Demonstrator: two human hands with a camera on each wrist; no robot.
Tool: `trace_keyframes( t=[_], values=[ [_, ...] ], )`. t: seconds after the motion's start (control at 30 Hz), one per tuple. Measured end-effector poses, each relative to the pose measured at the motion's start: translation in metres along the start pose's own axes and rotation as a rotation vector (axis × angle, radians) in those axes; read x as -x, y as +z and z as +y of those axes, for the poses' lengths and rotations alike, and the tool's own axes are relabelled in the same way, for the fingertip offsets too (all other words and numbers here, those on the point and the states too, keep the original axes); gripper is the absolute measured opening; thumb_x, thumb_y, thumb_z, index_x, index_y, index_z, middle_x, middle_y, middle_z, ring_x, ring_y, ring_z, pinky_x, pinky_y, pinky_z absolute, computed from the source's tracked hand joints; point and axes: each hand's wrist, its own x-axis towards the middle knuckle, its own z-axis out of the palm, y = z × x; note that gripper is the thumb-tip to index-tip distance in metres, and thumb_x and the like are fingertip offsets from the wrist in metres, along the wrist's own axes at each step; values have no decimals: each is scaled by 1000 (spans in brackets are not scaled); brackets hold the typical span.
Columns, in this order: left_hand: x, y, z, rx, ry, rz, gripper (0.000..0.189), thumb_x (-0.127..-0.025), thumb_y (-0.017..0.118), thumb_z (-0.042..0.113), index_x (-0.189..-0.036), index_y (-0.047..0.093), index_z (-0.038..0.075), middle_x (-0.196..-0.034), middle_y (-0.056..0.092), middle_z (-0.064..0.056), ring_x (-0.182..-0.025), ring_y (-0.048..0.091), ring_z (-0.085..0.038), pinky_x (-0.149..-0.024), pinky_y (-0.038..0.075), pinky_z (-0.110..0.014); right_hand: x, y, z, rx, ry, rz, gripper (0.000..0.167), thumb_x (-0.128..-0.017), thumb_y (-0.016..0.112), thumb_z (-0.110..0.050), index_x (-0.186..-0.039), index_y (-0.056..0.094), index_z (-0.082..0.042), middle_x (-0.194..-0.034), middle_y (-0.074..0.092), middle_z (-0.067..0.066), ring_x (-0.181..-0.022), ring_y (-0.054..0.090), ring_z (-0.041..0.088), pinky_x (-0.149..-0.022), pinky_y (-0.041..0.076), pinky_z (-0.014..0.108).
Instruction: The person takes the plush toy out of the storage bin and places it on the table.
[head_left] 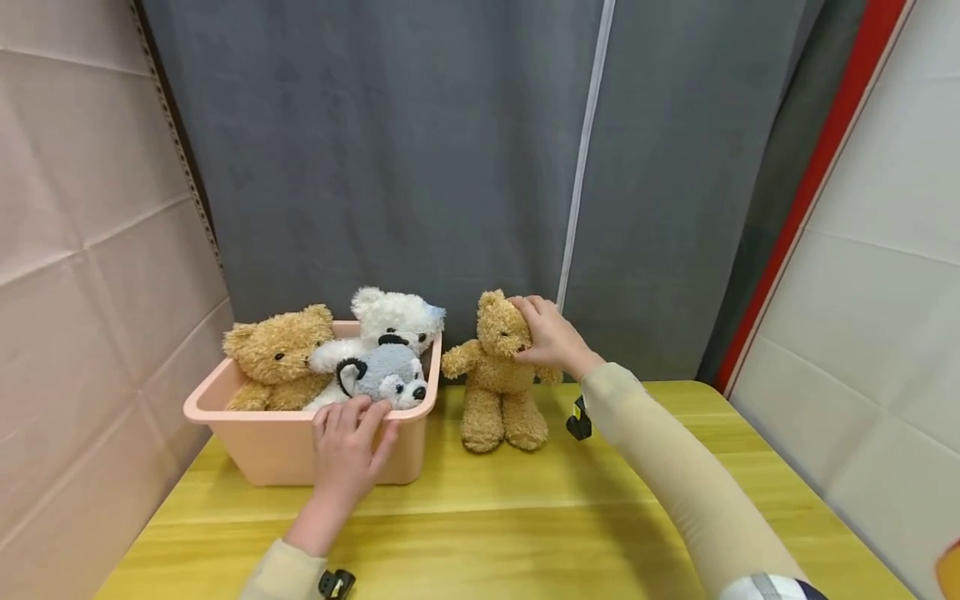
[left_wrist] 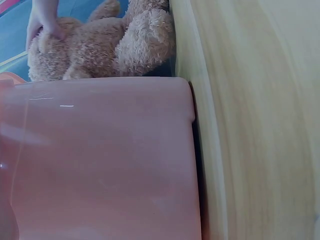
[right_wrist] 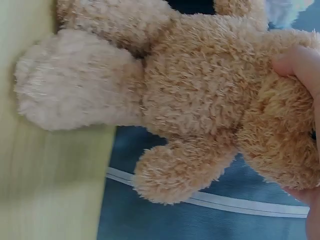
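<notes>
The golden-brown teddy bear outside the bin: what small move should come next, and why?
I'd probably lift the golden-brown teddy bear slightly with the right hand: that hand grips its head, and its feet appear to rest on the wooden table. The left hand, at the pink bin's front rim, could steady the bin meanwhile.

Plush toys [head_left: 388, 372] in tub [head_left: 262, 446] | bear [head_left: 501, 375] right of tub, apparently on table [head_left: 487, 537] | curtain [head_left: 375, 150] behind

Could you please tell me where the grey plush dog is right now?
In the head view, the grey plush dog is left of centre, in the front right corner of the pink bin, below the white bear and just beyond the left hand.
</notes>
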Motion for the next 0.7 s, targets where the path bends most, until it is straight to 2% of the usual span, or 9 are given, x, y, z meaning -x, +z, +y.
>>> trace_keyframes(
  t=[0.13, 0.27, 0.37, 0.47, 0.7],
  values=[
    [0, 0, 0, 0, 13, 25, 42, -99, 41, 47, -104, 64, 12, -100, 55, -11, -85, 47, -31, -86, 28, -52, 1, 18, 4, 11, -30, 10, 96, -72, 86, -20, -148, 29, -12, -143, 36, 18, -130, 36, 37, -103, 34, 53],
    [-4, 1, -1, 6, 21, 18, 42, -99, 42, 47, -104, 64, 12, -101, 55, -11, -87, 48, -31, -87, 28, -52, 0, 32, 8, 41, -39, -55, 96, -75, 84, -22, -150, 26, -11, -145, 35, 18, -133, 35, 34, -108, 28, 50],
    [-6, 1, -1, 11, 18, -4, 42, -100, 40, 47, -106, 63, 12, -102, 54, -11, -89, 47, -31, -88, 28, -52, -2, 40, 11, 37, 1, -102, 95, -78, 82, -23, -152, 23, -12, -148, 32, 16, -135, 33, 34, -106, 33, 49],
    [-5, 1, 0, 8, 11, -18, 44, -100, 39, 48, -106, 63, 12, -102, 54, -11, -89, 47, -31, -88, 27, -52, -6, 44, 11, 17, 38, -114, 94, -78, 82, -22, -152, 24, -13, -149, 31, 15, -135, 32, 34, -105, 33, 49],
    [0, 0, 0, -9, -2, -17, 45, -100, 37, 50, -105, 62, 13, -102, 54, -11, -89, 48, -30, -88, 27, -52, -17, 46, 4, -89, 43, -119, 94, -76, 82, -14, -151, 26, -17, -152, 25, 14, -136, 30, 34, -100, 39, 49]
  ],
)
